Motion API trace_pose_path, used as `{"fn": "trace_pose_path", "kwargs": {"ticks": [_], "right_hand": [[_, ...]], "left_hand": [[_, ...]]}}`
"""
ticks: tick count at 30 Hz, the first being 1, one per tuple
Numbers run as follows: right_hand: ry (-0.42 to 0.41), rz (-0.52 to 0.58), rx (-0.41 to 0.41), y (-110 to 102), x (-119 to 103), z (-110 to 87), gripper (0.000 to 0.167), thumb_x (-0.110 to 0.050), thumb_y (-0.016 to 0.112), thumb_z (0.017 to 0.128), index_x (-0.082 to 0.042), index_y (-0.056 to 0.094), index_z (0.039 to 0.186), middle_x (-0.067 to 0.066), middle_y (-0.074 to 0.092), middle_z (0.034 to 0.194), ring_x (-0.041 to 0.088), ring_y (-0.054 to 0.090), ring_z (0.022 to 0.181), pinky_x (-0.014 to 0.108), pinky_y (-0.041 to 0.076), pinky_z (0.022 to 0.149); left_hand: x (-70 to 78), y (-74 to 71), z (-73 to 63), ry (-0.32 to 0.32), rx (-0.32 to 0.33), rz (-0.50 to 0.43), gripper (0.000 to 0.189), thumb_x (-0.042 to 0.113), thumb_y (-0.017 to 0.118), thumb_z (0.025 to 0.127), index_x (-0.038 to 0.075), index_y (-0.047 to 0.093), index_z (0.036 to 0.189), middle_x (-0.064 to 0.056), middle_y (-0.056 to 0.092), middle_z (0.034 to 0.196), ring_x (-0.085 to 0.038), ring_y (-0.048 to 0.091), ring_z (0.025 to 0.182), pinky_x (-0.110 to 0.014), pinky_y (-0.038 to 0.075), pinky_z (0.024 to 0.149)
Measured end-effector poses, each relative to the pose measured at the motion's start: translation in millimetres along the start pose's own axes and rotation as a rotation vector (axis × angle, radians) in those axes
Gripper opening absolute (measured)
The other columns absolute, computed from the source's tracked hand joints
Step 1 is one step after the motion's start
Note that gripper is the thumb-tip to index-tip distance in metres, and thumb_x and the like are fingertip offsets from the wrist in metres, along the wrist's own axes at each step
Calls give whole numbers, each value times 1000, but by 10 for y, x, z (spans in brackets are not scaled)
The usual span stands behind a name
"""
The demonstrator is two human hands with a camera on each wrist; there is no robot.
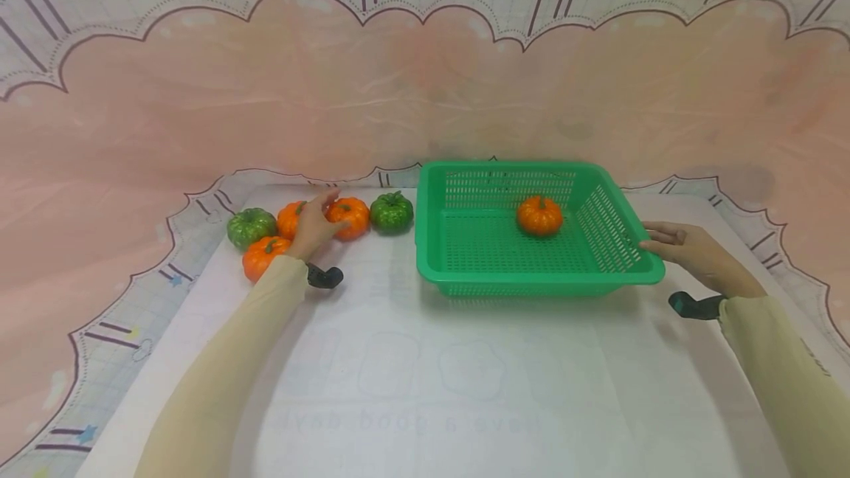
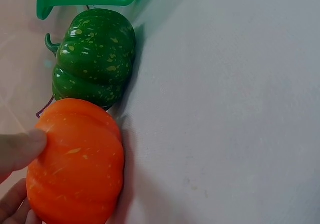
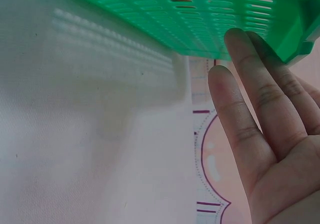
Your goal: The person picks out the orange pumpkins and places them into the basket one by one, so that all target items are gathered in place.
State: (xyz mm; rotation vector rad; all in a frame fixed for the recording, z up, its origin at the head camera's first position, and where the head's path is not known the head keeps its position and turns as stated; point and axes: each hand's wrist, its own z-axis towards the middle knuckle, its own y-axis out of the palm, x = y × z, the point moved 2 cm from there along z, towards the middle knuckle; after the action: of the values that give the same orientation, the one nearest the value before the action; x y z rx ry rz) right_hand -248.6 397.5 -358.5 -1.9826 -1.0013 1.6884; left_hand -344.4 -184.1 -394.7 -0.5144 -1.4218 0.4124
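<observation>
The green basket (image 1: 531, 278) is holding one orange pumpkin (image 1: 540, 217); I'm resting my right hand (image 1: 704, 255), fingers straight, against the basket's side. My left hand (image 1: 316, 227) is curving thumb and fingers round a yellow-flecked pumpkin (image 1: 353, 217), glossy orange, sitting beside a green pumpkin (image 1: 392, 215) on the white surface (image 1: 372, 367).

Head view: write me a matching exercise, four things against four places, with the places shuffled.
Things:
1. Right hand
2. Dark green pumpkin
3. Left hand
4. Rightmost pumpkin

Places:
A. Inside the basket
B. At the basket's right end
C. Between an orange pumpkin and the basket
D. At that same orange pumpkin

Pairs: 1-B, 2-C, 3-D, 4-A
</observation>
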Motion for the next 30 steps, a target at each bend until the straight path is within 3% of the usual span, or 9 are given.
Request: {"fn": "trace_pose_path", "kwargs": {"ticks": [5,17,23,30], "right_hand": [[1,0,3,-4,5,13,71,-36,50,97,4,20,147,32,29,146,51,25,135,68,28,104],[-1,16,0,-5,-2,17,71,-35,51,96,6,20,146,33,29,146,52,24,134,69,27,104],[7,0,6,-8,15,2,72,-38,50,96,3,21,147,30,30,147,50,25,135,67,28,104],[6,-26,6,-12,11,-12,72,-40,50,96,2,22,147,30,30,148,51,24,135,69,27,102]], "left_hand": [[-4,6,4,27,7,17,68,0,64,85,6,33,145,-18,36,148,-33,33,138,-46,31,114],[-24,-9,7,20,-6,20,69,-4,64,83,4,33,145,-18,35,149,-33,31,139,-46,28,115],[-49,-31,1,-8,-10,-9,73,-2,65,83,11,32,147,-13,33,152,-32,30,140,-46,31,114],[-43,-44,10,4,-18,44,70,0,65,84,7,33,146,-15,34,150,-36,32,138,-49,30,114]]}}
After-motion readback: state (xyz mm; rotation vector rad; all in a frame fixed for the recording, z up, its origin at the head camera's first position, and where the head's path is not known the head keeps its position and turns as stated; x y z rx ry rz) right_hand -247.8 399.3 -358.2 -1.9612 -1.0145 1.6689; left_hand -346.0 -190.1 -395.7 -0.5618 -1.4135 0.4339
